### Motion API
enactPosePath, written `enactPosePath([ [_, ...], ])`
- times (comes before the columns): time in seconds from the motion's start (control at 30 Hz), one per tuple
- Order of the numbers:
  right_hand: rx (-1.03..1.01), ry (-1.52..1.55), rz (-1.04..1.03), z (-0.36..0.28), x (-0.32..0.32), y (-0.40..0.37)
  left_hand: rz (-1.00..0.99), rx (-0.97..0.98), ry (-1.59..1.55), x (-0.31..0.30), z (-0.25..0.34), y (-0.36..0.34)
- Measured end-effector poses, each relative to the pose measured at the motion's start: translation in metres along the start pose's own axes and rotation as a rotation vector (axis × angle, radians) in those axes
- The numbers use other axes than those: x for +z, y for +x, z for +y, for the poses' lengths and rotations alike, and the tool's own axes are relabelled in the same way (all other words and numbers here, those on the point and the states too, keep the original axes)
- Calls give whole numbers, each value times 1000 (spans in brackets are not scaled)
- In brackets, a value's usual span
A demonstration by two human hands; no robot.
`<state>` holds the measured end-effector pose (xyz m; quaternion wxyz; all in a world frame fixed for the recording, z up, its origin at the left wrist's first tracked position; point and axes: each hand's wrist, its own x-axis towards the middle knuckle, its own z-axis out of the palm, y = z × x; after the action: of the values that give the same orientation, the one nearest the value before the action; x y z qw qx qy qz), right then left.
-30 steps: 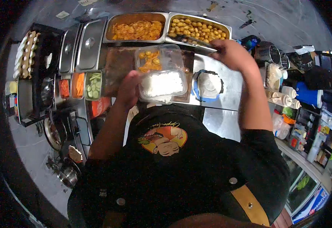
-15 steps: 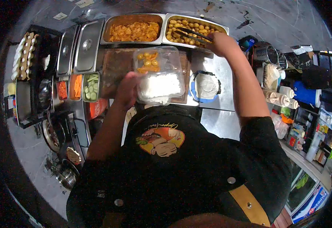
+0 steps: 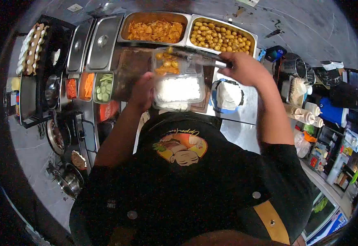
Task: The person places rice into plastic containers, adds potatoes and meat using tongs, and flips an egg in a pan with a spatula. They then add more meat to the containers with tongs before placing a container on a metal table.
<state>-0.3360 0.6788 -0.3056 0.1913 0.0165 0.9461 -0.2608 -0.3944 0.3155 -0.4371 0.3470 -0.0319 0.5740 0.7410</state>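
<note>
My left hand [image 3: 143, 91] holds the left side of a clear plastic container [image 3: 202, 91] above a dark cutting board [image 3: 125, 61]. White rice [image 3: 179, 89] fills the near compartment; small round yellow-brown pieces [image 3: 168, 64] and orange food lie in the far left one. In my right hand [image 3: 240, 67], fingers wrapped round them, are tongs [image 3: 212, 60], blurred by motion, their tips over the far left compartment. Behind the container stand a steel tray of small round potatoes [image 3: 220, 37] and a tray of orange-red food [image 3: 156, 30].
At the left are lidded steel pans [image 3: 102, 41] and small trays of cucumber [image 3: 104, 88], orange strips [image 3: 87, 86] and red pieces [image 3: 71, 88]. A white and blue cloth [image 3: 228, 95] lies right of the board. Squeeze bottles [image 3: 304, 115] and a strainer [image 3: 291, 65] stand further right.
My right hand and the tongs have moved from the potato tray back toward the container, the tips now over its far left compartment. The whole view has shifted slightly.
</note>
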Motion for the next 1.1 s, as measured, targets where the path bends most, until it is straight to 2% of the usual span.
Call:
enactPosePath([
  [0.07, 2, -23, -61, -3, 3, -1, 21, -119, -69, -4, -1, 2],
  [0.1, 0, -24, -62, 2, 3, -2, 25, -66, -44, -15, -11, 4],
  [0.17, 13, -46, 93, 25, -1, -6, 33, -13, -25, -43, -22, 4],
  [0.2, 64, 59, 94, 39, -4, -8, 62, 76, 227, -62, -23, 3],
  [0.27, 114, -2, 192, 70, -7, -12, 130, 98, 197, -103, -36, 8],
  [0.33, 290, -63, 144, 83, -19, -14, 178, 137, 263, -142, -37, 7],
  [0.4, 388, -201, 100, 97, -24, -12, 169, 250, 600, -165, -26, -4],
  [0.47, 379, -249, 107, 133, -12, -7, 283, -86, 324, -170, -9, -17],
  [0.57, 388, -299, 83, 145, -13, -2, 324, -94, 150, -155, -2, -26],
  [0.6, 410, -303, 55, 138, -14, -1, 318, -96, 147, -170, -11, -21],
  [0.67, 450, -266, 22, 130, -24, -4, 307, -60, 349, -206, -29, -8],
  [0.77, 395, -276, 13, 124, -35, -9, 362, 0, 519, -205, -31, -2],
  [1.0, 493, -416, -108, 110, -52, 6, 498, 213, 836, -185, -25, 2],
  [1.07, 530, -394, -156, 111, -49, 10, 511, 300, 1000, -174, -28, -3],
  [1.1, 468, -423, -110, 116, -42, 12, 457, 308, 1158, -165, -28, -8],
])
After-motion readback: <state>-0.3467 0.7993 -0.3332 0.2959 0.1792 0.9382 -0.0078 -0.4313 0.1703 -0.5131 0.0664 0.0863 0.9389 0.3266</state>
